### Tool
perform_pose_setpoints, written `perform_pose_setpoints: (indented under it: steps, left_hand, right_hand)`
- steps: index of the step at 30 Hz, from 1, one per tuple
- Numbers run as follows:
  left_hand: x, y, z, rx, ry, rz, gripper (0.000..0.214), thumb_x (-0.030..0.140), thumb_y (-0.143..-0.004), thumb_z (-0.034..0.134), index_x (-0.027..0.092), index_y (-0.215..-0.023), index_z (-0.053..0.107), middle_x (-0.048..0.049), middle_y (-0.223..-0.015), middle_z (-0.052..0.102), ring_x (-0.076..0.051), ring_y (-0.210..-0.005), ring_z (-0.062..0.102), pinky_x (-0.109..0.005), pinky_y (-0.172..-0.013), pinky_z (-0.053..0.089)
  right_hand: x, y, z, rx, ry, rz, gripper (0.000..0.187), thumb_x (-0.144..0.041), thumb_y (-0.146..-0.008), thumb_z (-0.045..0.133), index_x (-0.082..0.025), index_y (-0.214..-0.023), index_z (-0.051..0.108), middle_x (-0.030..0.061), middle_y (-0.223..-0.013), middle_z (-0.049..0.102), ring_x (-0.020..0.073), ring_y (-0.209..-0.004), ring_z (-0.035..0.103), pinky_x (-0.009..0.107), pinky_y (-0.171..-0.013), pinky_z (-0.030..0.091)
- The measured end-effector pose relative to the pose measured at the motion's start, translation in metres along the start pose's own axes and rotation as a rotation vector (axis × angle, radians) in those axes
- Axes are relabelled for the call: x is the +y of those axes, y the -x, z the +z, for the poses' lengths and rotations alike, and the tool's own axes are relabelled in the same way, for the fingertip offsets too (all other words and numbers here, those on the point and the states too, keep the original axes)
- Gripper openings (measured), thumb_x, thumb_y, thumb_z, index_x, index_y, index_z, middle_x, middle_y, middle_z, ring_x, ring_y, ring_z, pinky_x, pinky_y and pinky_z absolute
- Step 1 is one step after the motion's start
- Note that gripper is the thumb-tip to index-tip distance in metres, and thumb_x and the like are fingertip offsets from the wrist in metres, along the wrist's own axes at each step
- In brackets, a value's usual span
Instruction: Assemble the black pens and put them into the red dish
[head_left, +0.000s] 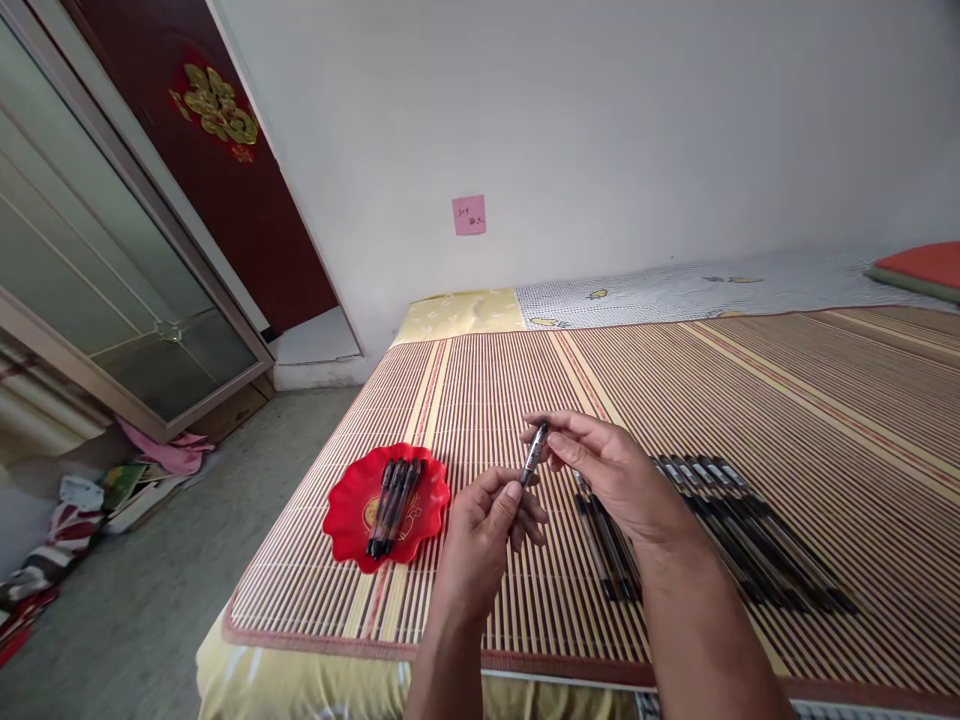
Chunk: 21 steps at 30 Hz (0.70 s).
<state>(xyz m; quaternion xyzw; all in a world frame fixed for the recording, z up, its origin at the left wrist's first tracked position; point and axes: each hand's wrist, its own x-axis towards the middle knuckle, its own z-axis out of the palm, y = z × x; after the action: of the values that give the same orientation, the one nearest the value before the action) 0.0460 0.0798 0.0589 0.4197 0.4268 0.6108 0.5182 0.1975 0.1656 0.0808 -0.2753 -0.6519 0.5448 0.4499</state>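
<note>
Both hands hold one black pen (534, 455) above a striped bamboo mat (750, 400). My left hand (489, 525) pinches its lower end with curled fingers. My right hand (607, 470) pinches its upper end between thumb and fingertips. To the left, a red scalloped plate (346, 515) rests on the mat with several black pens (394, 492) lying in it. A row of several more black pens (742, 530) lies on the mat under and to the right of my right wrist.
The mat covers a bed with a yellow sheet (457, 312) along a white wall bearing a pink sticky note (469, 215). A red cushion (919, 265) sits far right. A glass door and floor clutter (112, 490) are at left.
</note>
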Motion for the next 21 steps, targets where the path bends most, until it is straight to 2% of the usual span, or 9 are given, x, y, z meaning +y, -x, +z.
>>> perform_pose_setpoints:
  steps: [4, 13, 18, 21]
  left_hand:
    - [-0.001, 0.001, 0.001, -0.038, 0.053, -0.019, 0.031, 0.044, -0.09, 0.071, 0.013, -0.093, 0.067, -0.0029, -0.07, 0.07, -0.008, -0.052, 0.058, -0.019, -0.049, 0.033]
    - [-0.005, 0.002, 0.007, 0.005, 0.108, -0.002, 0.032, 0.043, -0.085, 0.075, 0.013, -0.088, 0.065, -0.0023, -0.067, 0.069, -0.007, -0.048, 0.055, -0.019, -0.047, 0.031]
    - [-0.003, 0.003, 0.008, -0.046, 0.083, -0.042, 0.036, 0.046, -0.085, 0.074, 0.015, -0.095, 0.06, -0.0041, -0.07, 0.073, -0.01, -0.051, 0.062, -0.019, -0.049, 0.037]
    - [0.0, 0.001, -0.005, -0.042, 0.016, -0.085, 0.035, 0.046, -0.084, 0.074, 0.017, -0.091, 0.056, -0.0057, -0.074, 0.075, -0.014, -0.056, 0.068, -0.021, -0.052, 0.043]
  right_hand:
    - [0.006, -0.001, -0.001, -0.01, -0.067, 0.0, 0.024, -0.038, -0.092, 0.07, -0.025, -0.111, 0.074, 0.0059, -0.104, 0.076, 0.0187, -0.093, 0.07, 0.033, -0.085, 0.056]
    - [0.005, 0.002, -0.003, -0.007, -0.044, -0.004, 0.02, -0.036, -0.092, 0.071, -0.023, -0.106, 0.075, 0.0045, -0.1, 0.074, 0.0168, -0.09, 0.069, 0.031, -0.084, 0.055]
    - [0.009, -0.002, 0.002, 0.003, -0.012, 0.053, 0.023, -0.038, -0.089, 0.071, -0.021, -0.104, 0.075, 0.0034, -0.089, 0.073, 0.0162, -0.082, 0.068, 0.032, -0.08, 0.056]
    - [0.013, -0.005, 0.003, 0.034, 0.066, 0.102, 0.035, -0.043, -0.089, 0.071, -0.02, -0.114, 0.073, 0.0061, -0.091, 0.074, 0.0179, -0.079, 0.069, 0.036, -0.078, 0.058]
